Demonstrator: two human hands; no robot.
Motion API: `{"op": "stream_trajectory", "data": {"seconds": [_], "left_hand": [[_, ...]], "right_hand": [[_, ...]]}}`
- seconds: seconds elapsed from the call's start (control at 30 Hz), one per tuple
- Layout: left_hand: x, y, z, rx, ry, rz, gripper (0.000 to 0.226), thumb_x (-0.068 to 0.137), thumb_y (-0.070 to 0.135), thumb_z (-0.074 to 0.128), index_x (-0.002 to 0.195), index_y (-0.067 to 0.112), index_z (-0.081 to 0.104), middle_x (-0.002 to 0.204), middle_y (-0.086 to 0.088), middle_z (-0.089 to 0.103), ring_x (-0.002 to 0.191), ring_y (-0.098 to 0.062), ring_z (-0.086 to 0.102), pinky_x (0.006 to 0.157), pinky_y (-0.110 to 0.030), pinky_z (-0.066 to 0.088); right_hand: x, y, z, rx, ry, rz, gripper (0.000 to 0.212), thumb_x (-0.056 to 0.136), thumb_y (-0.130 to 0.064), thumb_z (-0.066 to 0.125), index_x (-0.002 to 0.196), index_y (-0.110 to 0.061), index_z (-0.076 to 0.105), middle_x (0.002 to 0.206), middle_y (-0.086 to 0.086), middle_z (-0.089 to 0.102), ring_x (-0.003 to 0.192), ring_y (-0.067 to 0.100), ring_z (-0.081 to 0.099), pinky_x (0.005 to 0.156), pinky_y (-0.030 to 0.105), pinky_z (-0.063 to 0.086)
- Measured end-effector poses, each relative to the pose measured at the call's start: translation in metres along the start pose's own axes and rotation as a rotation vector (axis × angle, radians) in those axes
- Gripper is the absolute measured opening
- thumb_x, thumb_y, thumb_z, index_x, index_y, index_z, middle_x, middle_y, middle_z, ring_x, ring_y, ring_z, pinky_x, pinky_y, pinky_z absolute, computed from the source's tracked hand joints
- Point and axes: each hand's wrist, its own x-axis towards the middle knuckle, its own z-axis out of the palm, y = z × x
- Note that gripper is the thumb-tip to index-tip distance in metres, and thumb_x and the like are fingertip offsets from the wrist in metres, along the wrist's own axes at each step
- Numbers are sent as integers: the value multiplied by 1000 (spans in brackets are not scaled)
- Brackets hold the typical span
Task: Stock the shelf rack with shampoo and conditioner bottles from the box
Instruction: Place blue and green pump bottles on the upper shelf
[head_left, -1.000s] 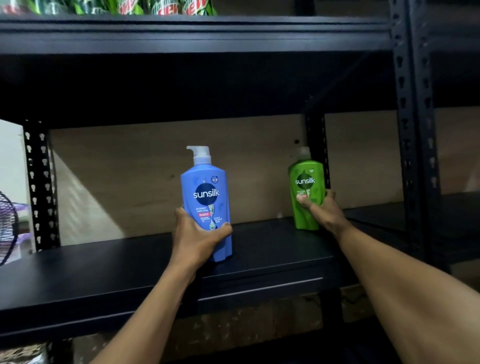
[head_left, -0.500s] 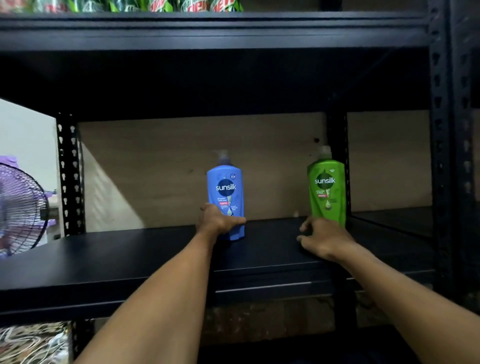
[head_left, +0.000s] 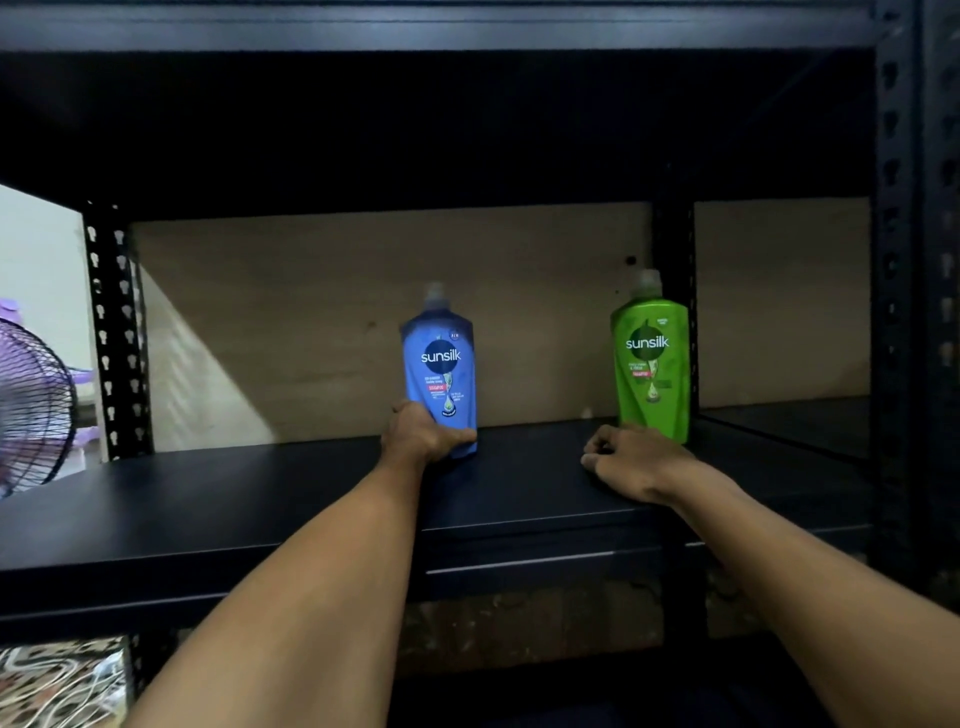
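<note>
Blue bottle (head_left: 439, 364) in left grip (head_left: 423, 435)

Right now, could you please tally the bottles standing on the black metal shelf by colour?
blue plastic Sunsilk bottle: 1
green plastic Sunsilk bottle: 1
Total: 2

Two forearms show from the lower edge of the view, bare from elbow to wrist and slender in build. The left hand (head_left: 423, 435) and the right hand (head_left: 636, 465) are bare too; dim light blurs the finer detail.
</note>
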Motion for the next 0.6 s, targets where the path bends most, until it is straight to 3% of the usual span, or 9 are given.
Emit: {"op": "stream_trajectory", "data": {"seconds": [0.3,0.43,0.5,0.6], "left_hand": [[-20,8,-6,52,-20,-20,122,12,69,69,119,11,59,113,-4,66,100,-25,67,85,-36,57],[-38,13,-13,106,-55,4,107,39,59,92,125,9,53,116,-2,61,108,-26,65,90,-31,52],[-56,18,-20,92,-42,0,105,44,58,92,127,9,51,117,-1,56,112,-27,63,92,-30,50],[-95,29,-43,28,-37,38,101,46,57,87,130,13,52,127,-6,65,110,-28,65,95,-37,54]], "right_hand": [[-4,-1,0,39,79,21,18,90,-40,56,96,-28,69,117,-1,68,111,23,61,96,36,50],[-11,-1,-3,84,175,20,24,87,-39,52,94,-24,70,107,4,72,104,29,65,90,39,53],[-19,-5,-7,132,254,-9,21,90,-39,55,95,-26,70,105,4,72,103,29,65,88,38,54],[-36,-10,-12,229,387,-101,15,95,-34,57,100,-28,70,102,0,72,102,26,64,87,37,53]]}}
